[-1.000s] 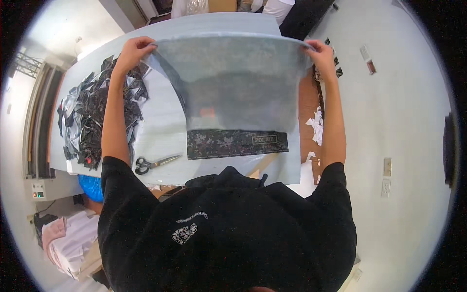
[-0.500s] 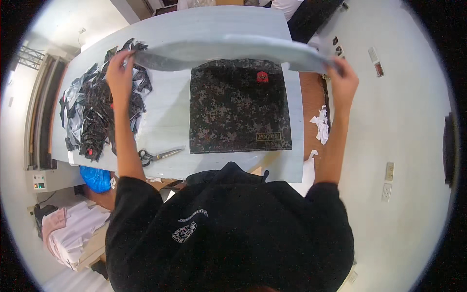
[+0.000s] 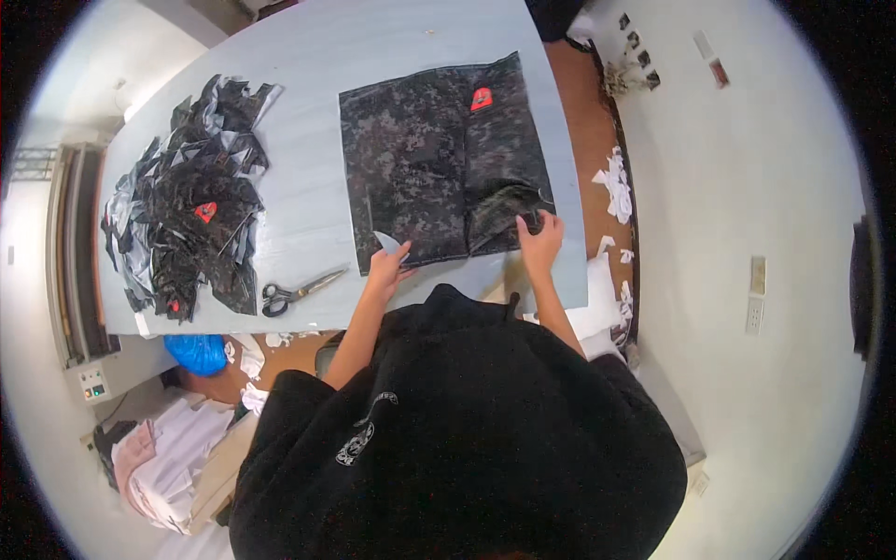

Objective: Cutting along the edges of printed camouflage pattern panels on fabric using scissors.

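We see a dark camouflage-patterned fabric piece lying flat on the pale grey counter, with a small red patch near its far right part. Our left hand rests at the near edge of the fabric, its fingers pinching a small pale corner that sticks up there. Our right hand sits on the near right corner of the fabric, fingers curled onto a rumpled fold; we cannot tell whether it grips the cloth or only presses on it. Both forearms come up from the black garment we wear at the lower edge. Left of the fabric, near our left hand but apart from it, lie black-handled scissors. Farther left on the counter a heap of dark glossy pieces is piled. White scraps lie on the brown strip beyond the counter's right edge
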Demonstrator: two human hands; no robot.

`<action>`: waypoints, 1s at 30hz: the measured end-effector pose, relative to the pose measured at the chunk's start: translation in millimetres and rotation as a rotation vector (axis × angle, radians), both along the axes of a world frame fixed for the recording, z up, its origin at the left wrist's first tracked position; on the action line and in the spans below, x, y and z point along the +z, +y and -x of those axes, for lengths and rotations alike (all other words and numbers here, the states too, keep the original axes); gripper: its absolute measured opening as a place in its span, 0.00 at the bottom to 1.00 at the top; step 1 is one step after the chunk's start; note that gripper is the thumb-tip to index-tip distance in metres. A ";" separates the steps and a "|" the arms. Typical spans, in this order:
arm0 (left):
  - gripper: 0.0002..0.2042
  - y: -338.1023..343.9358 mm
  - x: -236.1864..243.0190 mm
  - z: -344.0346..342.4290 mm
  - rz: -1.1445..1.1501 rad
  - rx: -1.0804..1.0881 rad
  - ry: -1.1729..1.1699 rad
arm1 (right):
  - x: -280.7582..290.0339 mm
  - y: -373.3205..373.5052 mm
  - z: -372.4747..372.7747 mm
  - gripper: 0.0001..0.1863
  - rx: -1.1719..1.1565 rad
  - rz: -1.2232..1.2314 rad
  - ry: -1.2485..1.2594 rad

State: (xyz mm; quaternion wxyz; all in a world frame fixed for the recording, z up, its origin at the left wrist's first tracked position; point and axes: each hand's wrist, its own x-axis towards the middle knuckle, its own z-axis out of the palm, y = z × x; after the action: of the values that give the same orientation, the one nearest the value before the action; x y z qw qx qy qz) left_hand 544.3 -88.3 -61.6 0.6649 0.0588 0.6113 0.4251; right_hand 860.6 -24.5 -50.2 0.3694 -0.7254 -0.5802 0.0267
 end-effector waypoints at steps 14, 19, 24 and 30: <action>0.15 -15.0 -72.9 17.2 0.140 0.089 0.235 | -73.6 91.7 -53.5 0.19 0.064 0.237 0.137; 0.09 -25.5 -54.2 39.7 0.140 0.084 0.310 | -79.0 91.7 -52.4 0.14 0.221 0.354 -0.135; 0.05 19.5 -11.1 68.7 -0.117 0.224 0.332 | -60.0 137.0 -43.4 0.11 0.199 0.301 0.468; 0.17 154.2 65.7 120.0 -0.416 0.202 0.673 | 29.7 265.1 -41.2 0.09 0.271 0.063 0.305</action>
State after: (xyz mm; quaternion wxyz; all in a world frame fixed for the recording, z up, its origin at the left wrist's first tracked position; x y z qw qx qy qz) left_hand 424.3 66.0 4.1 0.3566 0.2674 0.6983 0.5601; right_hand 901.7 240.5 -20.5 0.4232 -0.6392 -0.6089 0.2039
